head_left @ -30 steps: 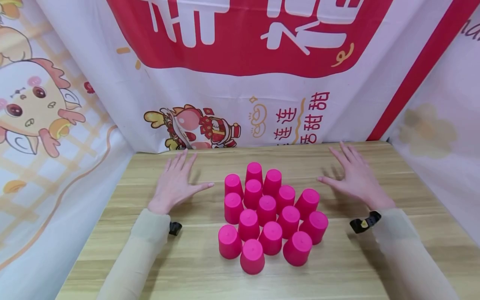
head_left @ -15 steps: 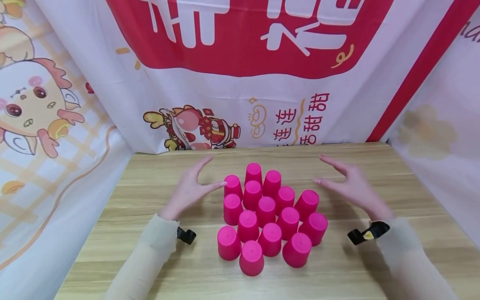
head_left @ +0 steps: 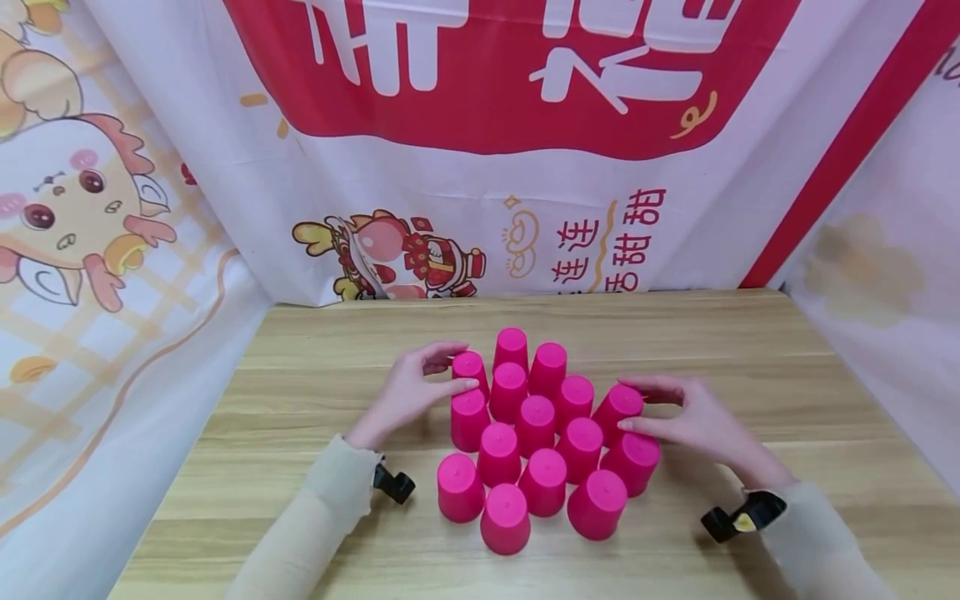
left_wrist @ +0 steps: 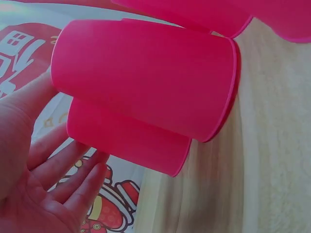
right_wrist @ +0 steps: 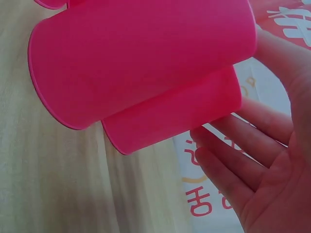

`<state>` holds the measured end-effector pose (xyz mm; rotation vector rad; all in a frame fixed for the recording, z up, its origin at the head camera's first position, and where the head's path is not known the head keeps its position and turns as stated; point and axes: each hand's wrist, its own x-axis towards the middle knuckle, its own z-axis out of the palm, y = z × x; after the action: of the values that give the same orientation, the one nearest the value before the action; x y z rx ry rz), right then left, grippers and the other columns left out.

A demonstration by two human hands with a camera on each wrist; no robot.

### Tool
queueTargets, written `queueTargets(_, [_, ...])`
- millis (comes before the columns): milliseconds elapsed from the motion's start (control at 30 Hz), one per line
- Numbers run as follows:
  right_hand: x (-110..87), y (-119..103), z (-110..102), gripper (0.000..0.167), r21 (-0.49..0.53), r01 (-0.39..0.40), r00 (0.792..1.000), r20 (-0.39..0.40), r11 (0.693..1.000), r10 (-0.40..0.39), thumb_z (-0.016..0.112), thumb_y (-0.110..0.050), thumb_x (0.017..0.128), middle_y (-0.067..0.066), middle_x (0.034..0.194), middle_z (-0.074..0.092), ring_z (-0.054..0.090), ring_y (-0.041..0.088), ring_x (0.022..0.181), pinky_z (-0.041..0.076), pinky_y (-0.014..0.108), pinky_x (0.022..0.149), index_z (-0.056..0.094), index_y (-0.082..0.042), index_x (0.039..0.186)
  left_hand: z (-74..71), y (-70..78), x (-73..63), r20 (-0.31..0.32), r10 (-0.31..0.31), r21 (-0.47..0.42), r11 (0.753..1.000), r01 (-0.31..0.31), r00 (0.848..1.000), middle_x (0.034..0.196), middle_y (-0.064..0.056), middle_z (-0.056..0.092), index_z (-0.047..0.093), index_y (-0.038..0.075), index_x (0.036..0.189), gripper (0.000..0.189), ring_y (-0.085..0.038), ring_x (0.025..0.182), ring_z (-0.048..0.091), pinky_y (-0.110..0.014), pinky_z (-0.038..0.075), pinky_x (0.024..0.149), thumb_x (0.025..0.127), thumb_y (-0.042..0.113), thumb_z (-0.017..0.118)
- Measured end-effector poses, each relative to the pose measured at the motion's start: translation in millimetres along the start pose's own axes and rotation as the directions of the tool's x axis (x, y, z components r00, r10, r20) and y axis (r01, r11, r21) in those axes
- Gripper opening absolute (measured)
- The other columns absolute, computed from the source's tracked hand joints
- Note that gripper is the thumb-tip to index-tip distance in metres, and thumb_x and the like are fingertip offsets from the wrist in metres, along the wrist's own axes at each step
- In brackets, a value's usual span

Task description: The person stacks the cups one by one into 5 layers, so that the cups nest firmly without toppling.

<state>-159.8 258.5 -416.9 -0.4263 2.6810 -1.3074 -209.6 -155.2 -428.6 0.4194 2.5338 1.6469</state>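
Observation:
Several pink cups (head_left: 536, 417) stand upside down in a close cluster on the wooden table. My left hand (head_left: 408, 387) grips the cup at the back left (head_left: 468, 365), fingers behind it and thumb in front. My right hand (head_left: 697, 417) holds the cup at the far right of the back part (head_left: 621, 402) between thumb and fingers. In the left wrist view a nearer cup (left_wrist: 146, 77) partly covers the held cup (left_wrist: 126, 138), and the thumb tip is hidden. Likewise in the right wrist view, a front cup (right_wrist: 146, 58) overlaps the held cup (right_wrist: 180, 114).
The wooden table (head_left: 300, 358) ends at a white and red printed cloth (head_left: 480, 217) hanging behind it. Printed cloth (head_left: 97, 217) also walls off the left side, and a pale one (head_left: 862, 267) the right. Black wrist cameras (head_left: 393, 483) sit close beside the nearer cups.
Both hands have come inward from lying spread on the table at either side. Their fingers have closed round one cup each. The cups have stayed in place.

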Motion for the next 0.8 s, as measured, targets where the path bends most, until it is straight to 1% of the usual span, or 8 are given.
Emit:
queueTargets(33, [-0.4, 0, 0, 0.062, 0.003, 0.002, 1.0, -0.004, 1.0, -0.002, 0.086, -0.04, 0.082, 0.0, 0.121, 0.07, 0.062, 0.027, 0.113, 0.056, 0.042, 0.086, 0.067, -0.015, 0.136, -0.2, 0.0, 0.8, 0.0, -0.002, 0.002, 1.0, 0.002, 1.0, 0.128, 0.007, 0.065, 0.065, 0.025, 0.135, 0.058, -0.02, 0.116, 0.062, -0.047, 0.052, 0.099, 0.083, 0.044, 0.085])
queueTargets(200, [0.9, 1, 2, 0.058, 0.009, 0.026, 1.0, -0.007, 1.0, -0.026, 0.086, -0.037, 0.083, -0.001, 0.119, 0.071, 0.063, 0.023, 0.109, 0.056, 0.045, 0.088, 0.068, -0.015, 0.134, -3.0, -0.3, 4.3, 0.017, -0.025, 0.0, 1.0, 0.025, 1.0, 0.124, 0.005, 0.067, 0.065, 0.019, 0.136, 0.062, -0.019, 0.112, 0.064, -0.04, 0.054, 0.095, 0.084, 0.044, 0.084])
queueTargets(267, [1.4, 2, 3, 0.058, 0.015, 0.028, 1.0, -0.003, 1.0, -0.028, 0.086, -0.037, 0.083, -0.001, 0.119, 0.071, 0.064, 0.023, 0.109, 0.057, 0.043, 0.087, 0.068, -0.016, 0.134, -4.2, -0.8, 5.2, 0.033, -0.033, -0.011, 0.999, 0.033, 0.999, 0.122, 0.004, 0.067, 0.065, 0.019, 0.136, 0.061, -0.02, 0.111, 0.064, -0.04, 0.055, 0.094, 0.083, 0.043, 0.085])
queueTargets(367, [1.2, 3, 4, 0.057, 0.028, 0.013, 1.0, 0.0, 1.0, -0.013, 0.086, -0.037, 0.083, 0.0, 0.119, 0.07, 0.063, 0.024, 0.109, 0.057, 0.035, 0.085, 0.068, -0.017, 0.134, -5.1, -1.0, 6.1, 0.048, -0.044, -0.011, 0.999, 0.045, 0.998, 0.121, 0.004, 0.068, 0.066, 0.022, 0.134, 0.058, -0.019, 0.11, 0.064, -0.04, 0.055, 0.094, 0.084, 0.043, 0.085])
queueTargets(433, [1.0, 4, 4, 0.057, 0.034, 0.0, 1.0, 0.001, 0.999, -0.001, 0.086, -0.037, 0.083, 0.0, 0.12, 0.07, 0.063, 0.025, 0.11, 0.057, 0.032, 0.083, 0.068, -0.017, 0.134, -5.2, -1.3, 7.2, 0.053, -0.043, 0.0, 0.999, 0.043, 0.998, 0.121, 0.004, 0.068, 0.065, 0.022, 0.134, 0.057, -0.019, 0.11, 0.064, -0.039, 0.054, 0.094, 0.084, 0.044, 0.084])
queueTargets(533, [0.8, 4, 5, 0.058, 0.04, -0.01, 1.0, 0.0, 0.999, 0.01, 0.086, -0.038, 0.083, 0.001, 0.121, 0.07, 0.063, 0.025, 0.11, 0.057, 0.031, 0.083, 0.068, -0.017, 0.134, -5.1, -2.0, 9.2, 0.056, -0.039, 0.014, 0.999, 0.038, 0.998, 0.12, 0.003, 0.068, 0.066, 0.02, 0.134, 0.056, -0.019, 0.109, 0.065, -0.038, 0.055, 0.094, 0.085, 0.044, 0.083])
queueTargets(633, [0.7, 5, 5, 0.057, 0.04, -0.01, 1.0, -0.002, 0.999, 0.01, 0.086, -0.038, 0.083, 0.001, 0.12, 0.07, 0.063, 0.025, 0.11, 0.057, 0.031, 0.083, 0.068, -0.018, 0.133, -4.9, -4.1, 11.5, 0.062, -0.029, 0.013, 1.0, 0.028, 0.998, 0.118, 0.002, 0.069, 0.067, 0.019, 0.132, 0.054, -0.019, 0.107, 0.066, -0.038, 0.055, 0.094, 0.085, 0.039, 0.085])
queueTargets(800, [1.2, 5, 5, 0.056, 0.038, 0.0, 1.0, -0.001, 0.999, 0.0, 0.086, -0.038, 0.083, 0.001, 0.12, 0.07, 0.063, 0.026, 0.11, 0.057, 0.03, 0.082, 0.069, -0.017, 0.133, -5.4, -9.6, 15.3, 0.072, 0.005, 0.035, 0.999, -0.008, 0.997, 0.117, 0.003, 0.069, 0.066, 0.017, 0.131, 0.053, -0.018, 0.106, 0.066, -0.039, 0.054, 0.095, 0.084, 0.03, 0.087])
